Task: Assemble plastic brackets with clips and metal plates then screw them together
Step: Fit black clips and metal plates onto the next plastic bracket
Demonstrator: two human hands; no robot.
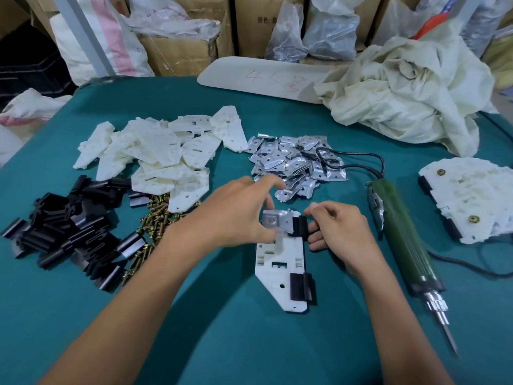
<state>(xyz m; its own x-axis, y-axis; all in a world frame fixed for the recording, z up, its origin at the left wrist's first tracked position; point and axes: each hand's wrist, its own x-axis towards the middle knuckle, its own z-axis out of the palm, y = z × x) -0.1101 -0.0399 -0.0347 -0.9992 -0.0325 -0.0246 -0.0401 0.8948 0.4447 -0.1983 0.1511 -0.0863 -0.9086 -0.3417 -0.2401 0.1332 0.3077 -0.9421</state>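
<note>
The bracket (279, 263) is lying on the worktop (155, 101) in front of me, one clip (301, 287) sitting on its near right edge. I am pinching a plate (274, 220) against its far end with my left hand (236, 215) and pinching a second clip (299, 226) beside it with my right hand (342, 232).

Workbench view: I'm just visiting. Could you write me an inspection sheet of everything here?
Surface: teal table, strewn with parts.
Job's things: bracket carrying upper clip, lower clip and metal plate; bracket pile, plate pile, clip pile, screws; finished stack; electric screwdriver lying unused.
Clutter: crumpled cloth, white board.
Hands: left hand pinches the metal plate; right hand holds the upper clip.
Cables: cord loops over the plate pile.
Surroundings: cardboard boxes, plastic bags.
</note>
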